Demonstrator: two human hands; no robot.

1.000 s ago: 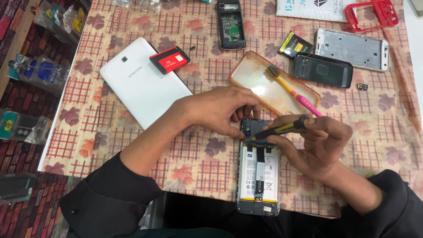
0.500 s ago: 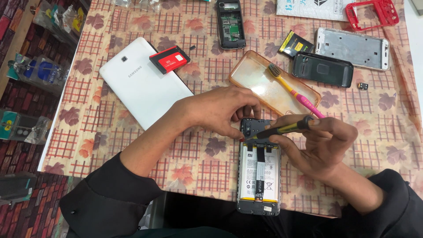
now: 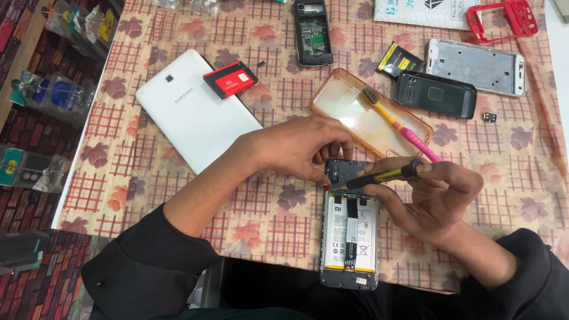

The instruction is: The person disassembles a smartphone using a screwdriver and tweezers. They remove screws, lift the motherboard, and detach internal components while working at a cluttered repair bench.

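Note:
An opened smartphone point(image 3: 349, 237) lies face down at the table's near edge, its back cover off and its battery and black top plate showing. My left hand point(image 3: 296, 148) rests on the phone's top end, fingertips pinching its upper left corner. My right hand point(image 3: 435, 198) grips a yellow-and-black screwdriver point(image 3: 385, 175), held almost level, its tip at the phone's upper left area beside my left fingertips.
On the patterned tablecloth point(image 3: 261, 225) lie a white tablet point(image 3: 195, 112) with a red battery point(image 3: 231, 79) on it, a clear orange case point(image 3: 347, 104) holding a toothbrush point(image 3: 397, 124), a black phone part point(image 3: 435, 95), a silver frame point(image 3: 477, 65), a red frame point(image 3: 504, 21) and a small open phone point(image 3: 312, 32).
Both hands and the screwdriver stay in nearly the same place; only slight shifts of my right fingers on the handle show.

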